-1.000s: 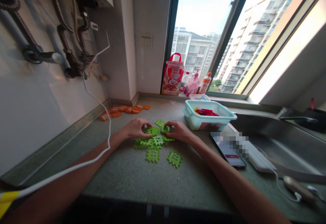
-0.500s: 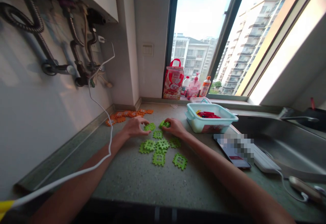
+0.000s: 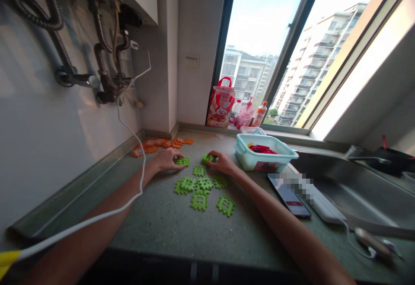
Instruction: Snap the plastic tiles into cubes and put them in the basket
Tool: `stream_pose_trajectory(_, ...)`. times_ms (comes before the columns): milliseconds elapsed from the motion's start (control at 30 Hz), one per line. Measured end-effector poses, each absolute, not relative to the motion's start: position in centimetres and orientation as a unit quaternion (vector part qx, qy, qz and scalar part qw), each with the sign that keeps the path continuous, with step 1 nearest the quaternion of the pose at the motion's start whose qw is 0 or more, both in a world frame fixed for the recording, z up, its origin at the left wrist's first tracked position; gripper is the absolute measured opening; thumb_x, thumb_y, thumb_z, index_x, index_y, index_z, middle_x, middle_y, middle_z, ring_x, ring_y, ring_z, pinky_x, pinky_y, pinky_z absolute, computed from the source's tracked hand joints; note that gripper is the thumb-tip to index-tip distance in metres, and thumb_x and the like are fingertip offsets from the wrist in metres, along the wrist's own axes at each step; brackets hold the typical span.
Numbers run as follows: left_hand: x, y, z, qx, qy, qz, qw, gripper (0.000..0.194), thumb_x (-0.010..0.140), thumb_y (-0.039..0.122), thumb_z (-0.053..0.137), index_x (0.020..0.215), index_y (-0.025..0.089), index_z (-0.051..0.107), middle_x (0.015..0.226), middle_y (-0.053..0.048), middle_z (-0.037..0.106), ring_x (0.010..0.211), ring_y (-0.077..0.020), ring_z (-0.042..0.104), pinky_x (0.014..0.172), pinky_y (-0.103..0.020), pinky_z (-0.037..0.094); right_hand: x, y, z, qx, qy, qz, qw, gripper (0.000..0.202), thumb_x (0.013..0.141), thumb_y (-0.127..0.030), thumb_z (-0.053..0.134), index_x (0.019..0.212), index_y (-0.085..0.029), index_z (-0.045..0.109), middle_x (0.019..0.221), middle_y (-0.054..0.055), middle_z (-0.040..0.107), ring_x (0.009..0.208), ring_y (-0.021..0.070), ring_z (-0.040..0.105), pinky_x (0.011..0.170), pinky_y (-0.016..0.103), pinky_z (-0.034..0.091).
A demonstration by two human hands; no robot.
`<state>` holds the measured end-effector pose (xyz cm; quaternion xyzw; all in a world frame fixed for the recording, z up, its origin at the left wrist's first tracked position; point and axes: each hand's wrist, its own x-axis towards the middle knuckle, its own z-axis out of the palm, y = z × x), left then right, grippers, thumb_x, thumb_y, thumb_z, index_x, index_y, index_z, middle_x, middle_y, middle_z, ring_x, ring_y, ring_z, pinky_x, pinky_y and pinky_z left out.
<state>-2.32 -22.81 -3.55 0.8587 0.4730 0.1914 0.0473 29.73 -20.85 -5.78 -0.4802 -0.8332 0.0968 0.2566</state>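
Note:
My left hand (image 3: 167, 159) has its thumb and fingers closed on the edge of a green notched building tile (image 3: 183, 161), low over the counter. Across a small gap, my right hand (image 3: 223, 163) grips another green tile (image 3: 206, 158) by its right side. Between and below the hands lie more green tiles with window-like centres: a single tile (image 3: 199, 171), an overlapping cluster (image 3: 188, 184), and a separate tile (image 3: 226, 205) at the lower right. Behind my left hand is a spread of orange tiles (image 3: 152, 147).
A pale blue tub (image 3: 266, 155) with red and yellow pieces stands right of my right hand. Beside the sink (image 3: 363, 190) lie a phone (image 3: 288, 196) and a white power strip (image 3: 326, 205). A white cable (image 3: 129, 202) crosses above my left forearm. Bottles (image 3: 245, 114) line the windowsill.
My left hand has moved a little left with its green tile, widening the gap between the hands. My right hand stays at about the same place with its tile. The view has shifted slightly.

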Motion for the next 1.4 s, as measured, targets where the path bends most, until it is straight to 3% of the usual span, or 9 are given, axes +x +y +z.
stream_pose_trajectory(333,-4.5,-22.4,-2.2,0.847,0.487,0.216,-0.001,0.042,0.081,0.044,0.071,0.116,0.022,0.076,0.116,-0.008,0.076,0.104,-0.0265,0.069,0.097,-0.036,0.051,30.7,-22.6,-4.5,-0.489,-0.829,0.077,0.262,0.034,0.076,-0.028,0.078,0.109,-0.021,0.073,0.095,0.006,0.077,0.083,0.0222,0.069,0.079,0.031,0.051)
stream_pose_trajectory(533,-5.7,-22.4,-2.0,0.835,0.526,0.15,-0.058,0.029,0.081,0.043,0.071,0.101,0.024,0.08,0.104,-0.009,0.078,0.105,-0.0311,0.068,0.098,-0.041,0.049,35.9,-27.6,-4.5,-0.474,-0.827,0.113,0.281,0.033,0.081,-0.034,0.071,0.112,-0.022,0.072,0.097,0.005,0.075,0.073,0.0191,0.065,0.073,0.03,0.051)
stream_pose_trajectory(700,-4.7,-22.8,-1.8,0.872,0.454,0.169,-0.068,0.032,0.083,0.046,0.073,0.107,0.026,0.08,0.12,-0.008,0.073,0.114,-0.0289,0.063,0.107,-0.043,0.042,37.8,-29.1,-4.9,-0.494,-0.806,0.149,0.289,0.033,0.081,-0.037,0.07,0.111,-0.022,0.071,0.091,0.003,0.074,0.069,0.0182,0.063,0.069,0.029,0.05)
stream_pose_trajectory(833,-3.7,-23.3,-2.2,0.901,0.405,0.152,-0.039,0.038,0.08,0.054,0.078,0.108,0.029,0.081,0.121,-0.006,0.073,0.114,-0.0277,0.063,0.104,-0.041,0.043,37.6,-28.9,-4.8,-0.49,-0.816,0.139,0.274,0.035,0.081,-0.037,0.071,0.113,-0.021,0.072,0.096,0.004,0.074,0.072,0.0182,0.063,0.072,0.03,0.05)
stream_pose_trajectory(1000,-2.5,-23.1,-2.9,0.911,0.376,0.163,-0.045,0.024,0.093,0.041,0.065,0.098,0.026,0.082,0.098,-0.007,0.076,0.098,-0.0249,0.066,0.098,-0.04,0.045,37.7,-29.1,-4.8,-0.482,-0.825,0.135,0.261,0.036,0.083,-0.036,0.071,0.115,-0.02,0.072,0.095,0.005,0.072,0.073,0.0184,0.061,0.074,0.031,0.049)
stream_pose_trajectory(1200,-3.1,-20.8,-3.9,0.825,0.487,0.287,-0.017,0.038,0.102,0.034,0.042,0.105,0.019,0.077,0.099,-0.008,0.077,0.093,-0.0219,0.069,0.089,-0.033,0.049,38.1,-29.0,-4.8,-0.472,-0.832,0.134,0.26,0.036,0.083,-0.038,0.071,0.115,-0.02,0.072,0.09,0.003,0.072,0.07,0.0178,0.061,0.07,0.029,0.048)
stream_pose_trajectory(1400,-5.6,-19.5,-4.9,0.768,0.589,0.249,-0.036,0.041,0.1,0.038,0.042,0.094,0.02,0.078,0.095,-0.009,0.078,0.091,-0.0237,0.069,0.089,-0.034,0.051,38.0,-29.0,-4.8,-0.471,-0.83,0.142,0.262,0.037,0.083,-0.04,0.071,0.115,-0.021,0.073,0.091,0.004,0.073,0.07,0.0183,0.061,0.07,0.03,0.049)
